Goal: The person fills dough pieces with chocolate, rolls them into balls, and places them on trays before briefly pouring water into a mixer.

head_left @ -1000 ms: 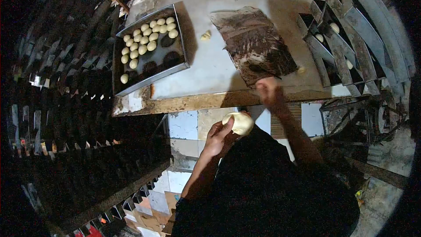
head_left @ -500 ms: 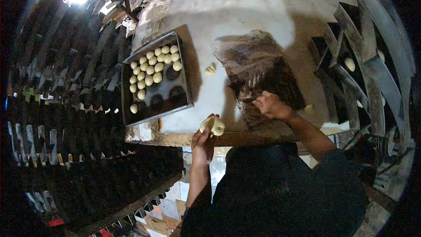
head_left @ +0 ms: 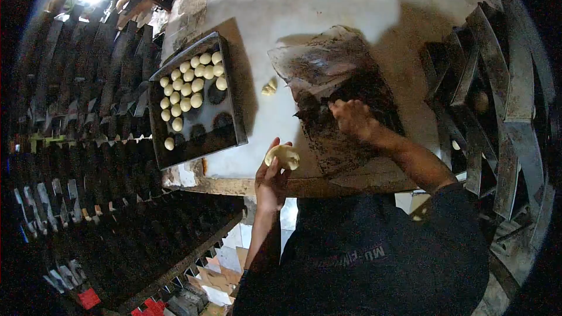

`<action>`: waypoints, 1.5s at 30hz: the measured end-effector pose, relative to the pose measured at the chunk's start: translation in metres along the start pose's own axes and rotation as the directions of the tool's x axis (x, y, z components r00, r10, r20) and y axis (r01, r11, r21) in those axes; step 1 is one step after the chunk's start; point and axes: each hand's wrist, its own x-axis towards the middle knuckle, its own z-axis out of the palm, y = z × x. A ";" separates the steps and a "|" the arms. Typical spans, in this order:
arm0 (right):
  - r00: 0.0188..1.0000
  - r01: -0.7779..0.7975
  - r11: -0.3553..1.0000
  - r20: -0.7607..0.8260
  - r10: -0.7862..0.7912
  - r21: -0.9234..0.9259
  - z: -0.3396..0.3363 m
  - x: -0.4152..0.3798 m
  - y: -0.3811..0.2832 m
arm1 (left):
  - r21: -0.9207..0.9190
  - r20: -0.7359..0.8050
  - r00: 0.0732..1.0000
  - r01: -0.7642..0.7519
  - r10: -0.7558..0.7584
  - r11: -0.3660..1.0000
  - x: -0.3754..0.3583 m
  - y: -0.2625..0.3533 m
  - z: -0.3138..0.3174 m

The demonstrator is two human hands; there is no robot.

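Observation:
A flattened, cupped piece of pale dough rests in the fingers of my left hand, just in front of the table's near edge. My right hand is closed over a dark brown mass lying on a plastic sheet. Its fingertips are pressed together at the mass, and I cannot tell what they pinch. Left of the sheet lies a small scrap of dough. Many round dough balls sit in rows in a dark metal tray on the left side of the table.
The pale worktop has a worn wooden front edge. Stacked metal trays stand at the right, with a few dough balls among them. Dark racks of metal pans fill the left side.
My right hand has moved slightly farther over the dark mass. My left hand still holds the dough, now turned more open towards me. The whole view has shifted slightly.

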 end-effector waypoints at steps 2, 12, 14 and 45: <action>0.991 0.031 0.961 0.114 -0.065 0.274 0.005 0.003 0.015 | -0.038 0.012 1.000 -0.025 0.025 0.999 0.012 -0.011 -0.005; 0.847 0.336 0.875 -0.517 -0.120 0.348 0.027 -0.085 -0.039 | -0.275 0.214 0.961 0.234 -0.178 0.932 0.035 -0.056 0.024; 0.869 0.250 0.929 -0.487 -0.089 0.275 0.028 -0.103 -0.045 | -0.187 0.241 0.952 0.235 -0.187 0.954 0.034 -0.061 0.003; 0.578 0.641 0.673 -0.809 -0.105 0.370 -0.112 -0.191 -0.376 | 0.152 0.266 0.645 -0.762 0.716 0.630 -0.224 0.022 -0.134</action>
